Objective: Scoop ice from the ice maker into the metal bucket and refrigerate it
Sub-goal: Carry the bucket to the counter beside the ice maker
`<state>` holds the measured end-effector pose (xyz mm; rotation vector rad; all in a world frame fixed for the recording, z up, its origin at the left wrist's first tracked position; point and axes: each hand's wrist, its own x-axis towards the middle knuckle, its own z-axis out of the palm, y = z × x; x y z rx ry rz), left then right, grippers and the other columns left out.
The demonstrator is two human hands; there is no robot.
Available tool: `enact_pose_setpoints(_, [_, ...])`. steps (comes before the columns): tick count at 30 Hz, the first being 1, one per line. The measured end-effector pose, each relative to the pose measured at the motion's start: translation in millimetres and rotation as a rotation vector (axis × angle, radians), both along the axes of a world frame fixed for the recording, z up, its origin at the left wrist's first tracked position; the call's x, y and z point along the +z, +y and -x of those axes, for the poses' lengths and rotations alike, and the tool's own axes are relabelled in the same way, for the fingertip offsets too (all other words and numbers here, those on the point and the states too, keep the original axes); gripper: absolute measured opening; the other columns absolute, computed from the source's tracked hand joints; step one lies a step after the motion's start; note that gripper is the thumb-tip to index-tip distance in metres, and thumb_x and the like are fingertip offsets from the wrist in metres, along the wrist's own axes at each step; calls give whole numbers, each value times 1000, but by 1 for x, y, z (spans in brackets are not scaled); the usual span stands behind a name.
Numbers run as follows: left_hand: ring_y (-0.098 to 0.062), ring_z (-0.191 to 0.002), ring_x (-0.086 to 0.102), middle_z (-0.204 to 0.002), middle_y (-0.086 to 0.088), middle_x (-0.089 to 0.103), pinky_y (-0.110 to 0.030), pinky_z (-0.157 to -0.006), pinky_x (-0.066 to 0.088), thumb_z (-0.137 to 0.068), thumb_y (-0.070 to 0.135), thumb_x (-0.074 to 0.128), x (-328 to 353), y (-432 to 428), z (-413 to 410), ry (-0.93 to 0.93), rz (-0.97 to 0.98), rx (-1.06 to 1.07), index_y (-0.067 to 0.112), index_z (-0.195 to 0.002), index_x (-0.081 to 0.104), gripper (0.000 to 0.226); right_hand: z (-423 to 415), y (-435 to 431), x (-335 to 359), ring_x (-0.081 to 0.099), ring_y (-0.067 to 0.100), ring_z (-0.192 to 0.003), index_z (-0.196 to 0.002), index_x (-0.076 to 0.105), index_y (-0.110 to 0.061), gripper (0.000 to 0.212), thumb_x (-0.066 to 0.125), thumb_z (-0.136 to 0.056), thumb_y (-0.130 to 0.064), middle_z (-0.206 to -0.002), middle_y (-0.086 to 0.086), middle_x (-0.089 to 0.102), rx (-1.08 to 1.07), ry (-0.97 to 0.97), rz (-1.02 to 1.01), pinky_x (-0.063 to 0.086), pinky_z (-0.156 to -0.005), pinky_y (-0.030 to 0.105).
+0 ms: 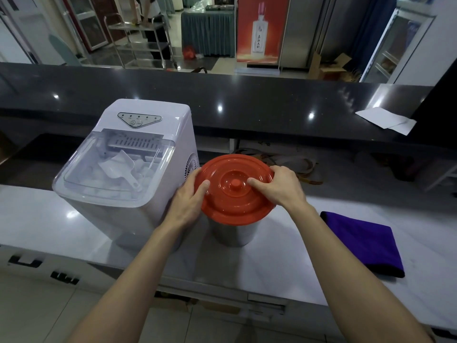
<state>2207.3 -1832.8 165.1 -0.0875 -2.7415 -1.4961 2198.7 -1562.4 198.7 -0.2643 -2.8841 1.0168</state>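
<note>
Gripping the lid [235, 194] at its sides with left hand [189, 201] and right hand [282, 185], over the bucket [235, 233], beside the ice maker [123, 169] on the counter [296, 243].

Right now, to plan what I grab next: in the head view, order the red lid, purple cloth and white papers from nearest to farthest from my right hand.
1. Red lid: gripped at its rim by the right hand.
2. Purple cloth: on the light counter, to the hand's right.
3. White papers: far right on the dark raised counter.
</note>
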Motion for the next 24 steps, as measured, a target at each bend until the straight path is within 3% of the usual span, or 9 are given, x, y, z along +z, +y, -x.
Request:
enact_pose_setpoints(5, [-4, -130, 50, -146, 16, 58, -29, -108, 34, -98, 58, 44, 11, 6, 3, 30, -30, -21, 40, -161, 43, 65, 2, 6, 10, 72, 22, -99, -125, 72, -16, 66, 81, -81, -64, -114, 3, 73, -31, 47, 55, 64, -88, 43])
enact_pose_setpoints(9, [-8, -137, 54, -153, 7, 61, -34, -121, 38, -100, 43, 48, 23, 14, 8, 83, -61, 36, 29, -161, 49, 63, 5, 17, 17, 72, 20, -94, -117, 74, -18, 59, 80, -80, -64, -110, 2, 75, -68, 79, 68, 64, -85, 42])
enact_pose_setpoints(11, [-10, -134, 62, -146, 3, 68, -40, -123, 43, -105, 28, 55, 28, 18, 12, 133, -79, 51, 23, -156, 57, 51, 4, 21, 18, 70, 20, -101, -128, 69, -18, 69, 80, -80, -66, -119, 3, 72, -71, 102, 74, 62, -86, 38])
enact_pose_setpoints(14, [1, -120, 67, -132, 6, 74, -35, -117, 51, -105, 14, 60, 35, 25, 17, 156, -124, 47, 20, -150, 64, 46, 3, 29, 17, 66, 25, -120, -152, 52, -16, 93, 81, -80, -68, -139, 5, 64, -76, 134, 93, 58, -95, 39])
enact_pose_setpoints(17, [-5, -101, 71, -122, 13, 74, -37, -98, 58, -104, 15, 65, 40, 30, 25, 111, -254, 52, 21, -147, 66, 43, 2, 38, 18, 65, 22, -120, -153, 51, -17, 95, 81, -80, -70, -140, 3, 64, -95, 158, 115, 56, -92, 33])
enact_pose_setpoints(21, [-11, -57, 64, -115, -2, 81, -26, -55, 55, -105, 15, 69, 46, 36, 35, 62, -359, -7, 22, -132, 71, 28, -3, 53, 26, 61, 10, -100, -136, 65, -18, 73, 81, -84, -66, -112, -9, 63, -119, 254, 152, 40, -72, 11])
enact_pose_setpoints(24, [-17, -50, 66, -99, 0, 83, -26, -53, 56, -104, 21, 73, 52, 41, 42, 95, -331, -26, 23, -122, 75, 18, -4, 66, 34, 66, 12, -102, -129, 71, -18, 49, 76, -94, -52, -106, -10, 66, -131, 323, 159, 36, -72, 5])
